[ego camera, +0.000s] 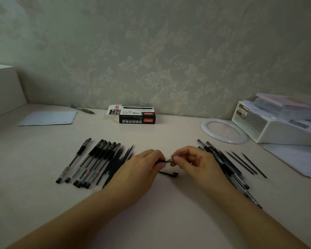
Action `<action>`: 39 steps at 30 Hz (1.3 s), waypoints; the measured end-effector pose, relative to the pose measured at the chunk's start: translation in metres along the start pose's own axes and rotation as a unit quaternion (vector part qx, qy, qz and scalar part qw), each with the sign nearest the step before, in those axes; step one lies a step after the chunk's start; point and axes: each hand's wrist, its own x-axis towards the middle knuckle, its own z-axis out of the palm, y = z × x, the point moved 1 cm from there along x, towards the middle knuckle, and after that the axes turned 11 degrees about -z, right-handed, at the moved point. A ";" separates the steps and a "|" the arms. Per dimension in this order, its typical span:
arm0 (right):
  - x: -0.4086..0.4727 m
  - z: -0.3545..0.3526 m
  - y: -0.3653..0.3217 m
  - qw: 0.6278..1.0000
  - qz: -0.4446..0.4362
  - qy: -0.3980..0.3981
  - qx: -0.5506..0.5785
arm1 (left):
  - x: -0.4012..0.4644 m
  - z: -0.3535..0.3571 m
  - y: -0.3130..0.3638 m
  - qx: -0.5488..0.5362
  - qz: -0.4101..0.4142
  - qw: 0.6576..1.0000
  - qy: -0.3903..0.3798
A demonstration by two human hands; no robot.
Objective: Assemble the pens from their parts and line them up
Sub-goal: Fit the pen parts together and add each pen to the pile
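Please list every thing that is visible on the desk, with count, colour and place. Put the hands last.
assembled pens: about six, black and clear, left row
refills: several, dark, both sides
pen parts: heap, black, right
pen cap: one, white and black, under the hands
pen box: one, black and white, back centre
paper sheet: one, pale, back left
ring: one, white, back right
organiser: one, white, far right
left hand: holds a pen barrel
right hand: pinches the metal tip

Assembled pens (90, 159) lie left of the hands (167, 161), loose parts (228, 162) right, box (135, 115) behind
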 end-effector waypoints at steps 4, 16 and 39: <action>-0.001 0.001 0.000 1.000 0.019 -0.006 -0.004 | 0.000 0.000 0.002 -0.005 0.002 1.000 -0.002; 0.001 -0.013 0.011 0.983 0.001 0.056 -0.177 | -0.003 -0.003 0.002 0.013 0.011 1.000 0.008; -0.004 0.008 -0.009 0.970 0.122 0.055 0.205 | -0.001 0.004 0.010 -0.065 0.033 0.995 0.061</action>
